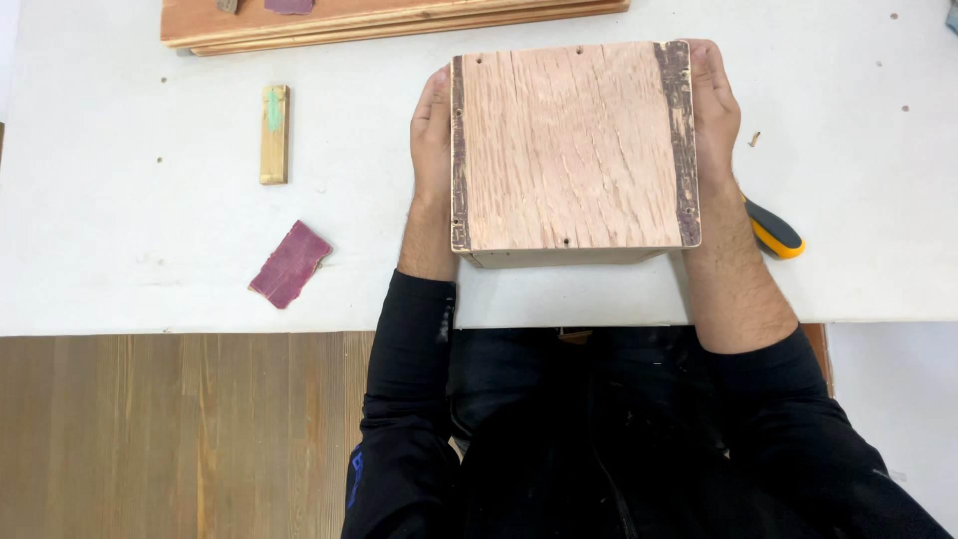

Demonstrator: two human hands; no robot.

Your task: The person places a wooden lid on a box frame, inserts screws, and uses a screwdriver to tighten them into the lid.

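Observation:
A square wooden box (571,145) with a rough plywood top and dark strips along its left and right edges sits on the white table (150,200). My left hand (432,130) presses flat against the box's left side. My right hand (714,110) grips its right side, fingers curled over the far corner. Both hands hold the box between them. Small holes dot the top panel near its edges.
A purple piece of sandpaper (290,264) lies left of the box. A small wooden block (274,134) with a green patch lies farther left. Stacked boards (379,18) lie at the far edge. A yellow-and-black tool handle (773,232) pokes out beside my right wrist.

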